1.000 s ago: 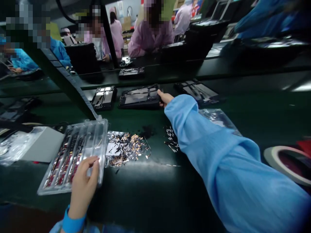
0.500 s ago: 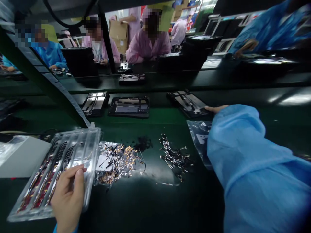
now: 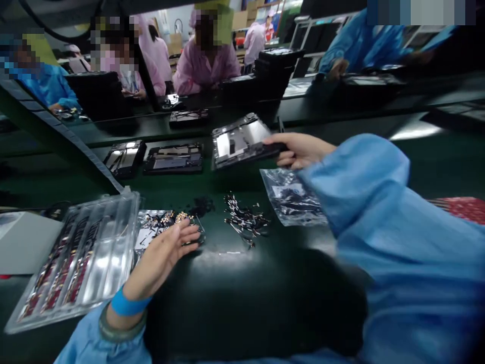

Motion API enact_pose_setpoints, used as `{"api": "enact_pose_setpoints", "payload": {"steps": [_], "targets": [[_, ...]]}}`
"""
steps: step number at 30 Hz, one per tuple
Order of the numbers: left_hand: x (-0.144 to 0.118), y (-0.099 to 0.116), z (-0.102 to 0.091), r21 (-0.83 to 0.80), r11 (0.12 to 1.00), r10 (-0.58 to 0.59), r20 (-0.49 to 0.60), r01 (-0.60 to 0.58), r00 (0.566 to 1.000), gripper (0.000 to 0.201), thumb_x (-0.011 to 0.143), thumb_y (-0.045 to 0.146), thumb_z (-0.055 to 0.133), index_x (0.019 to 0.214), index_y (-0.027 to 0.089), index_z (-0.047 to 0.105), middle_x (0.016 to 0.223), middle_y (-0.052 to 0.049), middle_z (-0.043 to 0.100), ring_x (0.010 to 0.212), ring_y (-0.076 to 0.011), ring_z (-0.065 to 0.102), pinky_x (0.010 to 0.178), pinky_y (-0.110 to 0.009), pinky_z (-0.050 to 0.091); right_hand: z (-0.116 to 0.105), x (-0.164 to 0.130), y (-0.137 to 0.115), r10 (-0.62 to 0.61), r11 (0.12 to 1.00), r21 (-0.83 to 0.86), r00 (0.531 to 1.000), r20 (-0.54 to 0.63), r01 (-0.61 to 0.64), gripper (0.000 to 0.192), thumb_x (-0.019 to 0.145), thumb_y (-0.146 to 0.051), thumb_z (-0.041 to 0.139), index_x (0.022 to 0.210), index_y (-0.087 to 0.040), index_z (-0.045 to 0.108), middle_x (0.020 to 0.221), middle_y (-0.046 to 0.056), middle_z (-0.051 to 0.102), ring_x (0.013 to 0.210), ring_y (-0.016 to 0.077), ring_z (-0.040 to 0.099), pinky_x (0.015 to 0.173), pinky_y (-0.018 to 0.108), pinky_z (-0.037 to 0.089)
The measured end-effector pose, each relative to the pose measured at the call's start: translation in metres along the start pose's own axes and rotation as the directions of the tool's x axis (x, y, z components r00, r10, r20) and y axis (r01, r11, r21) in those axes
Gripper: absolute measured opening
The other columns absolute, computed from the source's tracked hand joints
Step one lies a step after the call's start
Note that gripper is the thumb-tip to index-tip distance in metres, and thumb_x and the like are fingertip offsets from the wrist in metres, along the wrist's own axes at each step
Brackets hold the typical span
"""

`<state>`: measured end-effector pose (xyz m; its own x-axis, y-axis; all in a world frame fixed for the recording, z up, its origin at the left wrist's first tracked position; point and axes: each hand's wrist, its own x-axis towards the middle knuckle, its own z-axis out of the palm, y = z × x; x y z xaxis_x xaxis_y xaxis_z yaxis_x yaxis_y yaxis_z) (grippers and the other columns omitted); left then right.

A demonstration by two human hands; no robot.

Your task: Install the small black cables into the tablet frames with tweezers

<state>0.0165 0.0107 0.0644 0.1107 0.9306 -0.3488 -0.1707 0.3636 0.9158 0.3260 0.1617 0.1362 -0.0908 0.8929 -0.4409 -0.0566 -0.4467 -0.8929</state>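
My right hand grips the right edge of a dark device frame and holds it tilted above the green conveyor belt. My left hand lies flat, fingers spread, on a clear bag of small gold and black parts. Left of that hand sits a clear plastic tray with rows of thin strips. A loose heap of small black connectors lies between my hands. A second clear bag rests under my right wrist.
Two more device frames lie on the belt at the back left, another on the far ledge. A slanted black rail crosses the left. A grey box sits far left. Other people work across the line.
My right hand took hold of the frame on the right and lifted it off the belt, tilting it. My left hand moved from the clear tray onto the bag of parts.
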Motion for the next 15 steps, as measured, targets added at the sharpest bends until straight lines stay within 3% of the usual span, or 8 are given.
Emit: {"api": "enact_pose_setpoints", "payload": {"steps": [3,5,7,10,13,15], "targets": [[0.001,0.000,0.033,-0.152,0.988,-0.031,0.054,0.039,0.998,0.067,0.070,0.062,0.070,0.115,0.014,0.056,0.119,-0.016,0.065,0.106,-0.0277,0.064,0.082,-0.040,0.059,0.027,-0.054,0.044,-0.079,0.993,0.095,0.995,0.054,0.074,0.028,0.075,-0.025,0.069,0.061,-0.020,0.046,0.042,-0.010,0.031,0.035,0.0008,0.017,0.030,0.015,0.012],[-0.004,-0.007,0.052,-0.160,0.986,0.036,-0.004,-0.036,0.999,0.063,0.067,0.059,0.074,0.108,0.017,0.055,0.101,-0.008,0.069,0.083,-0.0221,0.070,0.066,-0.037,0.061,0.046,-0.085,0.082,-0.087,0.991,0.108,0.995,0.048,0.082,0.030,0.067,-0.031,0.076,0.068,-0.020,0.049,0.046,-0.010,0.037,0.036,0.0015,0.021,0.031,0.016,0.011],[-0.012,-0.016,0.061,-0.118,0.985,0.115,-0.097,-0.126,0.989,0.053,0.065,0.052,0.079,0.097,0.018,0.053,0.073,0.002,0.066,0.054,-0.0127,0.062,0.049,-0.028,0.057,0.056,-0.107,0.117,-0.089,0.992,0.094,0.995,0.050,0.084,0.034,0.065,-0.040,0.077,0.072,-0.020,0.050,0.049,-0.009,0.040,0.037,0.0023,0.024,0.033,0.017,0.014],[-0.022,-0.023,0.047,-0.017,0.984,0.173,-0.105,-0.176,0.979,0.042,0.067,0.045,0.079,0.082,0.019,0.049,0.047,0.009,0.052,0.037,-0.0092,0.049,0.038,-0.022,0.048,0.040,-0.123,0.154,-0.240,0.968,-0.081,0.971,0.005,0.239,0.032,0.066,-0.047,0.074,0.070,-0.018,0.060,0.058,-0.004,0.050,0.048,0.0065,0.039,0.041,0.020,0.029],[-0.027,-0.019,0.008,0.077,0.986,0.150,-0.035,-0.147,0.988,0.041,0.066,0.045,0.078,0.081,0.021,0.049,0.041,0.008,0.050,0.031,-0.0110,0.046,0.032,-0.021,0.043,-0.007,-0.130,0.175,-0.426,0.903,-0.063,0.872,-0.242,0.424,0.032,0.073,-0.050,0.065,0.072,-0.019,0.069,0.083,0.003,0.065,0.058,0.0089,0.047,0.049,0.022,0.039],[-0.027,-0.013,-0.016,0.126,0.990,0.075,-0.028,-0.071,0.997,0.047,0.061,0.047,0.080,0.089,0.020,0.054,0.044,0.007,0.053,0.028,-0.0092,0.042,0.028,-0.018,0.035,-0.042,-0.131,0.186,-0.446,0.871,0.016,0.806,-0.389,0.490,0.033,0.073,-0.053,0.065,0.074,-0.020,0.070,0.102,0.004,0.067,0.069,0.0110,0.055,0.057,0.023,0.046]]}}
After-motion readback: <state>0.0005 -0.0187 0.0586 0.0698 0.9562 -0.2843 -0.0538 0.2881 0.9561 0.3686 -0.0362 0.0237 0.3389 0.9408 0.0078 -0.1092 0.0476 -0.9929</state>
